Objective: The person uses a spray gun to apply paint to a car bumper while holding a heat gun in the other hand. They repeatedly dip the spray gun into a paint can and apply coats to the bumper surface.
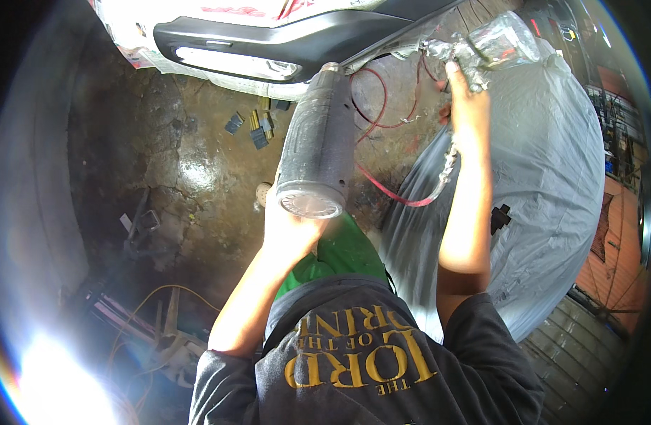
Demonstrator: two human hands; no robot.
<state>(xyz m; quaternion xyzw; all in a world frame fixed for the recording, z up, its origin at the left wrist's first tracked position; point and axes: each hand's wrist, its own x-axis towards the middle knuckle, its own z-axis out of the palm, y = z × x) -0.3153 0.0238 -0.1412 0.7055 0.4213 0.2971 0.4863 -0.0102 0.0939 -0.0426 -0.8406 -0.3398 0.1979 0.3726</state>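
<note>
At centre frame, the left hand (289,228) grips a heat gun (313,142) pointed toward the bumper (265,39), the right hand (470,110) a spray gun (501,47): apparently drying, which calls for steady sweeps.

Gold lettering (348,368) is running in several rows, large and small by turns, across the near dark shirt (453,379), where it is facing upside down. At the far side, red print (233,11) is showing on white covering (127,32), too cut off for reading.
</note>
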